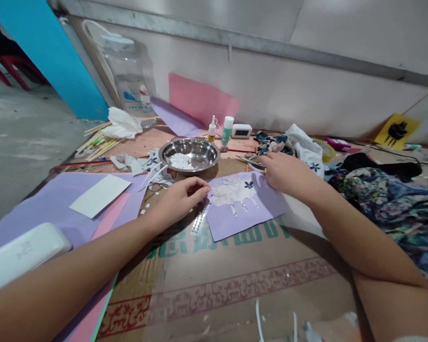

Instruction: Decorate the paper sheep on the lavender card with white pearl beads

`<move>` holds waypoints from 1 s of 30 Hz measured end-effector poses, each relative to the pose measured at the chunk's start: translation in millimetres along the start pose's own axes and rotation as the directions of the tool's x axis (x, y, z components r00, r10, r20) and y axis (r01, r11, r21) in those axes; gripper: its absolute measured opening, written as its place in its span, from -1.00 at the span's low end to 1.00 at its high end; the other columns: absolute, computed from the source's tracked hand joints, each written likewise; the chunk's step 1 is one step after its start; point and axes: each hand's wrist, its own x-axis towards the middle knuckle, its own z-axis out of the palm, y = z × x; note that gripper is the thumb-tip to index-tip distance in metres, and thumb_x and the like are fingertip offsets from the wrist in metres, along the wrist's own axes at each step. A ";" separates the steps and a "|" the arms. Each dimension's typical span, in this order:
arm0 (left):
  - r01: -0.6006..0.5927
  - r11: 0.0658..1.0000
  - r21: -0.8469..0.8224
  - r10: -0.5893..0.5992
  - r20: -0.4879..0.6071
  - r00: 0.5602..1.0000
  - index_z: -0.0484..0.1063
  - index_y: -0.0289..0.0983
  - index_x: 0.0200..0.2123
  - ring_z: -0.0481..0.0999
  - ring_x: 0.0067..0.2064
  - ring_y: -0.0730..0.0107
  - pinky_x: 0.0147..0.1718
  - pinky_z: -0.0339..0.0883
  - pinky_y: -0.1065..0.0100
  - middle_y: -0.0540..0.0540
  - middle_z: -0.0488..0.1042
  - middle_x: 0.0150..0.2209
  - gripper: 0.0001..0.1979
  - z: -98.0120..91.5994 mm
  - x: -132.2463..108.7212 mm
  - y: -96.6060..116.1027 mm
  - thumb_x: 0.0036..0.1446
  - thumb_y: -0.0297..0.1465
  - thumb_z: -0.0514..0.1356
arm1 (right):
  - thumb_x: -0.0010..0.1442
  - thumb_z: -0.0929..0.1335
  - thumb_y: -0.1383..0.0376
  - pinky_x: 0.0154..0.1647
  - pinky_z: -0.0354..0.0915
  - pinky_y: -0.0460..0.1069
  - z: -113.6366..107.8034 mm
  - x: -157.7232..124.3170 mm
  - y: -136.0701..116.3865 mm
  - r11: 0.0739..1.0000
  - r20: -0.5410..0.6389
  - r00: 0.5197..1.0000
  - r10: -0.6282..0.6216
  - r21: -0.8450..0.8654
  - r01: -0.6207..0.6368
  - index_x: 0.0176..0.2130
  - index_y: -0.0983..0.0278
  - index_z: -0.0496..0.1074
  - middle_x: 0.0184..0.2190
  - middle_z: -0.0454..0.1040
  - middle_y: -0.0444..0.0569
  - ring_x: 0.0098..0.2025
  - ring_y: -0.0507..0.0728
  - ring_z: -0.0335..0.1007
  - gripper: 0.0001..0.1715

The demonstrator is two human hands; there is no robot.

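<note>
Lying on the cardboard is a purple card (242, 223) with a white fabric animal shape (231, 194) on it, dotted with small shiny gems and a dark blue flower. My left hand (181, 202) is at the card's left edge, thumb and fingers curled together; what they pinch, if anything, is hidden. A clear strip of gems (199, 221) lies just below its fingertips. Past the card's upper right corner, my right hand (285, 172) is closed around metal scissors (251, 163), their points to the left. The handles are hidden by my fingers.
A steel bowl (212, 161) holding white bits stands behind the card, with a glue bottle (211, 132), a glue stick (227, 132) and a small white display (241, 131) beyond. Purple sheets (74, 228) and a white device (32, 251) lie left; patterned fabric (374, 204) is heaped right.
</note>
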 end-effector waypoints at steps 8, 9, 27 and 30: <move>0.018 0.998 -0.058 -0.019 -0.009 1.000 0.42 -0.22 -0.30 0.39 -0.50 0.41 -0.52 0.24 0.39 -0.01 0.47 -0.49 -0.78 0.3 1.9 0.5 0.18 -0.19 0.13 | 0.29 0.26 0.27 -0.28 0.26 0.01 10.9 12.5 39.2 0.988 0.364 0.919 0.154 -0.050 -0.146 0.33 0.28 0.22 0.04 0.48 0.27 -0.16 0.28 0.52 -0.35; 0.018 0.998 -0.068 -0.019 -0.011 1.000 0.42 -0.22 -0.30 0.39 -0.50 0.41 -0.51 0.25 0.39 -0.01 0.47 -0.49 -0.77 0.1 2.1 0.0 0.18 -0.18 0.13 | 0.29 0.26 0.28 -0.28 0.26 0.00 13.3 14.1 41.0 0.990 0.360 0.922 0.139 -0.035 -0.135 0.34 0.25 0.21 0.02 0.50 0.24 -0.17 0.27 0.53 -0.34; -0.048 0.939 -0.340 0.003 -0.132 0.991 0.32 -0.21 -0.33 0.33 -0.48 0.48 -0.45 0.26 0.40 0.06 0.34 -0.48 -0.83 -2.8 -0.1 0.5 0.20 -0.24 0.14 | 0.17 0.43 0.02 -0.29 0.29 0.00 9.2 -2.1 -33.0 0.695 -0.238 0.971 -0.012 0.696 0.179 0.07 0.24 0.38 -0.23 0.47 -0.01 -0.31 0.14 0.36 -0.44; -0.050 0.921 -0.386 -0.003 -0.136 0.991 0.31 -0.22 -0.33 0.32 -0.49 0.51 -0.47 0.22 0.42 0.06 0.35 -0.46 -0.84 -2.2 0.2 -0.6 0.22 -0.25 0.14 | 0.18 0.44 -0.01 -0.24 0.28 0.02 22.8 -6.1 -53.4 0.706 -0.341 0.939 -0.047 0.654 0.272 -0.01 0.26 0.44 -0.23 0.45 0.02 -0.27 0.16 0.34 -0.48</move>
